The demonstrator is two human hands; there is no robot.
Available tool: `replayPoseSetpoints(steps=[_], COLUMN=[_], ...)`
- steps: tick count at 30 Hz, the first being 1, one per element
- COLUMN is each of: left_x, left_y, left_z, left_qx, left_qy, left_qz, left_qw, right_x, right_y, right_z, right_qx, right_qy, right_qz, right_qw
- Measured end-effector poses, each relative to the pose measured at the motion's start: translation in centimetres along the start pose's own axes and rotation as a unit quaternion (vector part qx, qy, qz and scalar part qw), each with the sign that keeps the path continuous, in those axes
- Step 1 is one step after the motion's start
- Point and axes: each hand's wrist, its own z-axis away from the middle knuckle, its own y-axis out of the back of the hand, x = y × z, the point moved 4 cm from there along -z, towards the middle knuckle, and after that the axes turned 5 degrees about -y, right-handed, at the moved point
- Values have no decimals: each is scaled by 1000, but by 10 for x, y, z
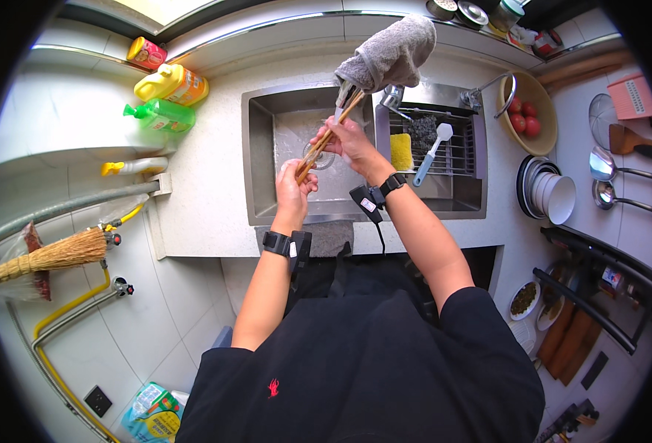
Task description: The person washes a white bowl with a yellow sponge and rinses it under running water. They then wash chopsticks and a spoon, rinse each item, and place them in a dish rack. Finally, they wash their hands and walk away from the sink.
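Over the left basin of a stainless steel sink (256,160), a bundle of wooden chopsticks (352,107) slants between my two hands. My left hand (291,183) grips the lower end. Higher up, my right hand (352,145) holds the middle, its fingers hiding part of the bundle. The chopsticks' upper ends reach just under a grey towel (395,52), which is wrapped over the top of the tap (393,97). What looks like a stream of water falls from the tap's end beside the chopsticks. The drain (323,159) lies beneath my hands.
A drying rack (456,149) over the right basin carries a yellow sponge (400,152) and a brush (434,154). Rightward stand a bowl of tomatoes (547,133) and stacked bowls (557,199). Yellow (172,85) and green (162,116) detergent bottles are at left. A dark cloth (326,238) hangs over the front edge.
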Motion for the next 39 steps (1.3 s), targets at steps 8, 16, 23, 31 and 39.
replayPoseSetpoints(steps=[8, 16, 23, 31, 39], left_x=[16, 24, 10, -26, 2], left_y=[-42, -116, -94, -8, -11], left_z=[-25, -53, -58, -5, 40], left_qx=[-111, -184, -209, -258, -191], left_qy=[-282, -420, -175, 20, 120], left_qz=[-531, -652, -613, -425, -304], left_qw=[791, 604, 741, 868, 926], right_x=[-2, 8, 5, 13, 7], right_y=[22, 48, 40, 4, 10], right_z=[5, 31, 24, 19, 10], right_qx=[108, 179, 122, 2, 57], right_qy=[29, 4, -4, -22, -12], right_qz=[66, 66, 114, 52, 119], right_qw=[992, 982, 986, 998, 991])
